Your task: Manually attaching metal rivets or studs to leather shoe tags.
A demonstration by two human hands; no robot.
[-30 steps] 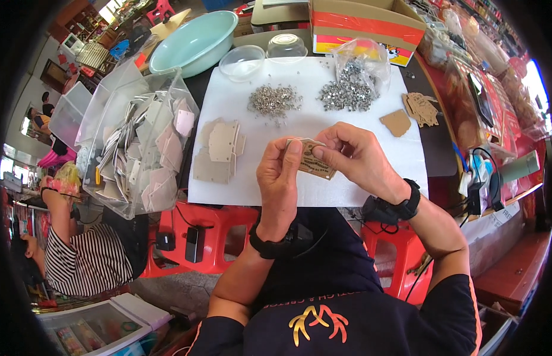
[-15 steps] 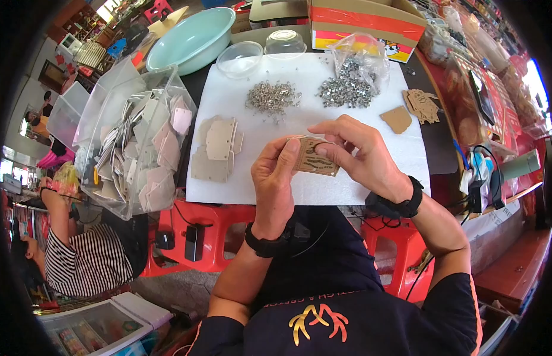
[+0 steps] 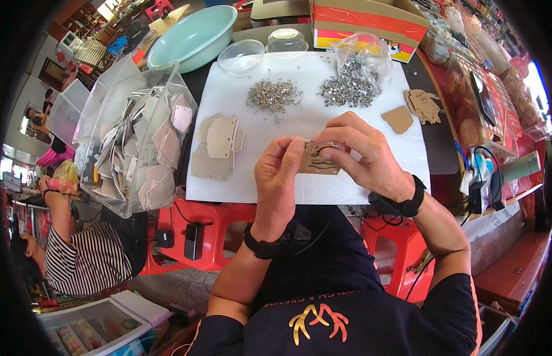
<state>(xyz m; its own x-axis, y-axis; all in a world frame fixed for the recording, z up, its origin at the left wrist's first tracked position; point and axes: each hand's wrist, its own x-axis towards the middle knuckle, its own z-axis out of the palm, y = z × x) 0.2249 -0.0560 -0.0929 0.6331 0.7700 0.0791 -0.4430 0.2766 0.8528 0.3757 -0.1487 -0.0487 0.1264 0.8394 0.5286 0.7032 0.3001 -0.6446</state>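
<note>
Above the near half of the white foam sheet [image 3: 240, 191], a small brown printed card [image 3: 319, 164] is held between both hands. My left hand [image 3: 277, 172] pinches its left edge, thumb on the printed face. The fingers of my right hand [image 3: 362, 148] are closed at its upper right corner; whether a small part sits between them is hidden. Left of the hands lies a stack of pale cards with small holes [image 3: 221, 139]. Beyond them are a heap of small gold-toned metal pieces [image 3: 273, 96] and a heap of silver ones [image 3: 347, 86], partly in a clear bag [image 3: 374, 56].
At left stands a clear bin [image 3: 130, 199] full of pale cards. Farther back are a light-blue basin [image 3: 193, 38], clear bowls [image 3: 241, 58] and a cardboard box [image 3: 368, 26]. Brown cards [image 3: 422, 107] lie at right. A person in a striped shirt [image 3: 89, 255] is at lower left.
My right hand has shifted slightly up and its fingers have drawn in closer at the card's top edge. The card has turned a little in my grip.
</note>
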